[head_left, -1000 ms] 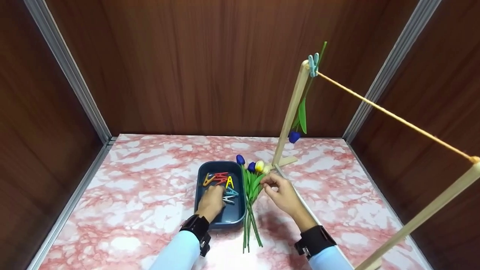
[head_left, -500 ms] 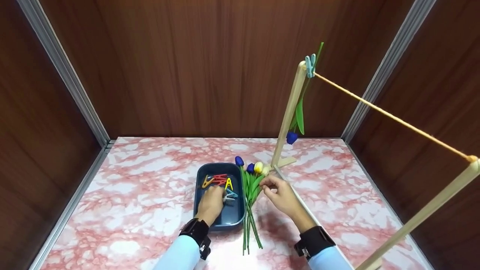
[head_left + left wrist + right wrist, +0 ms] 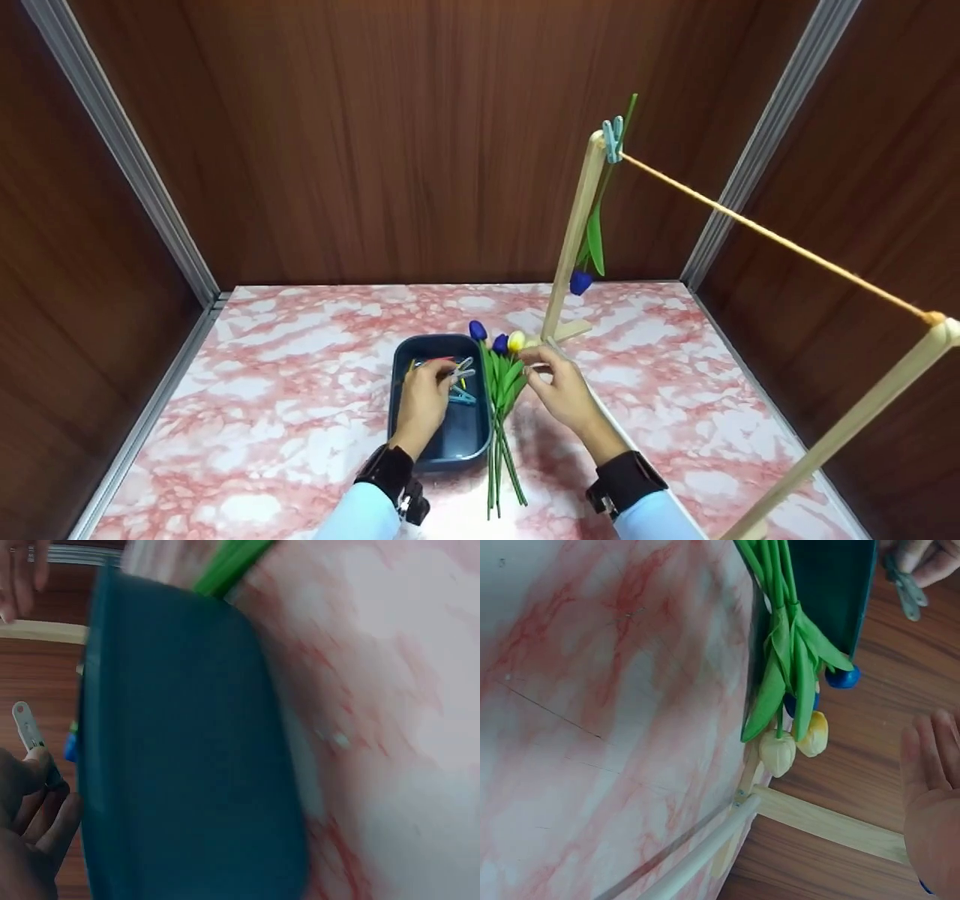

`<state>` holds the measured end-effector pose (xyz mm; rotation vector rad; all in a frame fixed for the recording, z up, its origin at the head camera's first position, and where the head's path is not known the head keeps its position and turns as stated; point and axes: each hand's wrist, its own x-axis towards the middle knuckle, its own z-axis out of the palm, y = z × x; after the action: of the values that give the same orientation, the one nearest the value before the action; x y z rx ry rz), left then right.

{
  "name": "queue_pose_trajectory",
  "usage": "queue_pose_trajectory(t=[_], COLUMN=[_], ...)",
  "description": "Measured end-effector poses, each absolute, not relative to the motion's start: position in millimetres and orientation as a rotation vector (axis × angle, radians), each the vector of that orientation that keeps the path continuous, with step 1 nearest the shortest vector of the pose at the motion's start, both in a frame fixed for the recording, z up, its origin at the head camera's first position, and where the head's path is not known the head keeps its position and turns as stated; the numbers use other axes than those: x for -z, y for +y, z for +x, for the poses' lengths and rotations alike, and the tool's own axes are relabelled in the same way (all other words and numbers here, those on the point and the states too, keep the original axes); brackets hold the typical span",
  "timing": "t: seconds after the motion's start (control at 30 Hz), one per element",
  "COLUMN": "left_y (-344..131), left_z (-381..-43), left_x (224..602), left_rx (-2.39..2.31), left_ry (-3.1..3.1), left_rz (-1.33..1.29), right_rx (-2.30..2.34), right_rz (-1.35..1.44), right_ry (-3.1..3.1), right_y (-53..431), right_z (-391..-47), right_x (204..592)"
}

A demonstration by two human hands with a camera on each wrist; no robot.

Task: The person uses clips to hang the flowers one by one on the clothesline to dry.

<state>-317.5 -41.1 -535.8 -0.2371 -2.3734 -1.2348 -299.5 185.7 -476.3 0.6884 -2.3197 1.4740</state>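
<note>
Pinched between thumb and fingers of the left hand [image 3: 424, 394], a pale grey clothespin [image 3: 464, 370] hangs over the dark blue tray [image 3: 454, 442], its handles spread toward 2 o'clock in the head view. The left wrist view shows the thumb pressed on it, with the clothespin beyond the tray's rim in that picture.

Below it in the tray, at 6 o'clock, lies a light-blue clothespin [image 3: 461, 396]; parts of yellow, red and orange ones show around the fingers, mostly hidden.

Just beside the tray, on its 3 o'clock side, lies a tulip bunch [image 3: 501, 381], blooms toward 12 and bare stems toward 6. The blooms are blue, yellow-white and cream.

At 3 o'clock from the held clothespin is the right hand [image 3: 559, 386], near the blooms. In the right wrist view its fingers are extended, hold nothing and stand apart from the flowers.

At 1 o'clock rises a wooden post [image 3: 576, 232]. By its top, another light-blue clothespin [image 3: 613, 141] clips an upside-down blue tulip [image 3: 580, 283] at an orange rope [image 3: 750, 223], which runs toward 4 o'clock to a second post [image 3: 840, 435]. Everything stands on a red-and-white marbled tabletop [image 3: 285, 420], with a brown wood-grain wall [image 3: 412, 150] at 12.
</note>
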Motion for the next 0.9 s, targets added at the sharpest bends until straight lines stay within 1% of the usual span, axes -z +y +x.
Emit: queue_pose_trajectory(t=[0.23, 0.47, 0.63, 0.83, 0.9], left_y=[-23.4, -2.4, 11.0, 18.5, 19.1], left_z=[-313.9, -307.6, -304.8, -301.9, -301.0], left_x=[509.6, 490.1, 479.8, 477.4, 477.9], left_rx=[1.592, 1.742, 1.908, 1.955, 1.953], left_ry=[-2.310, -2.239, -2.175, -2.120, -2.117], left_rz=[-0.215, -0.294, -0.288, -0.271, -0.263], right_rx=[-1.519, -1.805, -1.902, -1.996, -2.009], right_rz=[0.689, 0.718, 0.647, 0.535, 0.505], right_ry=[-2.315, -2.291, -2.266, -2.211, -2.211], right_y=[179.9, 175.8, 175.2, 176.0, 177.7], right_z=[-305.3, -311.8, -312.4, -309.5, -314.3], right_x=[464.5, 454.1, 447.7, 442.0, 447.4])
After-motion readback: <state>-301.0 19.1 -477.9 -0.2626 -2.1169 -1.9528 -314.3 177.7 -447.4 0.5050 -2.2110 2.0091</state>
